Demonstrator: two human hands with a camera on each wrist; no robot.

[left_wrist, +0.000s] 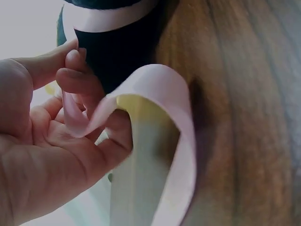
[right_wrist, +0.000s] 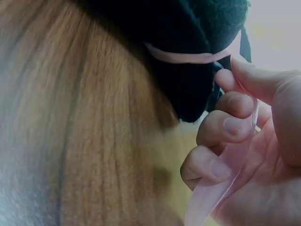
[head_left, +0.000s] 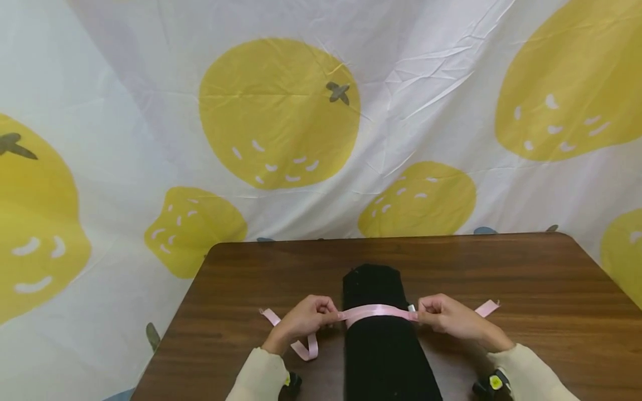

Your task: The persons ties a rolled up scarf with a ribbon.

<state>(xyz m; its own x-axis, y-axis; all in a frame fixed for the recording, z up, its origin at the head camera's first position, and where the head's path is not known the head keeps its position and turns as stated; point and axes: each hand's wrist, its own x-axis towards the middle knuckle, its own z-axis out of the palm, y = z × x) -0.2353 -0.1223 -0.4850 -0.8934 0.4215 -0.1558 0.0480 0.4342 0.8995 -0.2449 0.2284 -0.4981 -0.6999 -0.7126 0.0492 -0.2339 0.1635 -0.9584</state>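
A black rolled cloth [head_left: 381, 351] lies lengthwise on the table, its far end away from me. Across its upper part runs a pink satin ribbon [head_left: 378, 310], pulled fairly straight between both hands. At the left side of the roll, my left hand [head_left: 310, 316] pinches the ribbon between thumb and forefinger; a loose tail loops past the palm in the left wrist view. Opposite it, my right hand [head_left: 453, 318] pinches the other side of the ribbon. In the right wrist view that tail passes through the palm under curled fingers [right_wrist: 218, 127].
The brown wooden table [head_left: 541, 289] has its far edge against a white hanging cloth [head_left: 311, 211] printed with yellow fruit. A small white tag [head_left: 412, 308] shows at the roll's right side. Ribbon ends stick out beyond both hands.
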